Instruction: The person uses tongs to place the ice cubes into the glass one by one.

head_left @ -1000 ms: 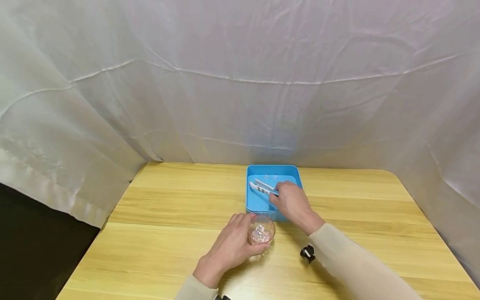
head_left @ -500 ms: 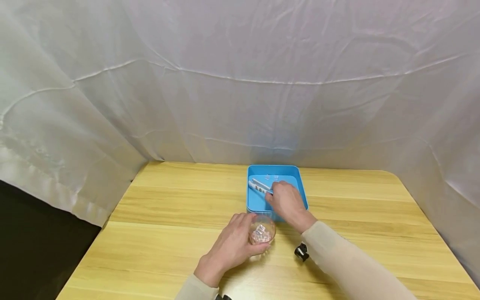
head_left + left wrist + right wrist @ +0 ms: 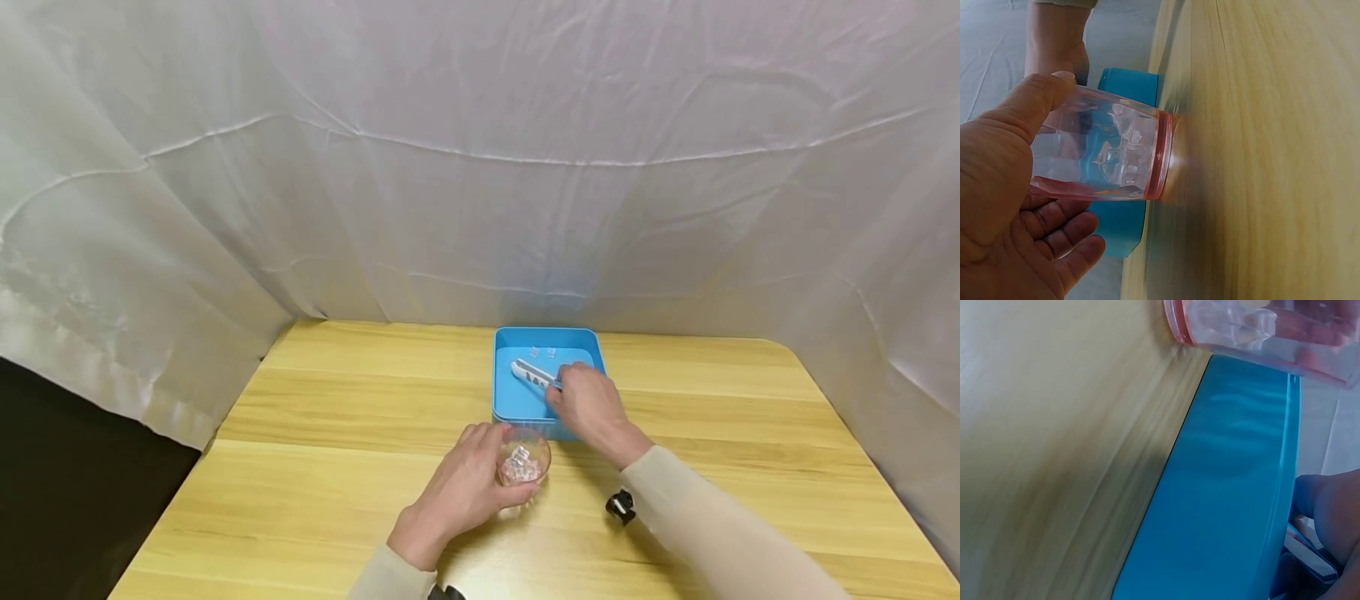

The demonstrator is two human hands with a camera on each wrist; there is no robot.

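Head view: my right hand (image 3: 595, 408) is gripping the tongs (image 3: 534, 375), now shifted right in the box (image 3: 558, 430), leaving two far cubes (image 3: 551, 353) untouched; left wrist: my left hand (image 3: 1004, 178) is clasping the cup (image 3: 1119, 150); right wrist: it's showing just beside the box.

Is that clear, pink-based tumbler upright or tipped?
Upright: the tumbler has its base toward the yellow wood-grain table, clear chunks at the bottom.

Bare hands (image 3: 588, 404) extend from plain beige fabric sleeves (image 3: 723, 525). A small black device (image 3: 621, 507) sits beside each sleeve.
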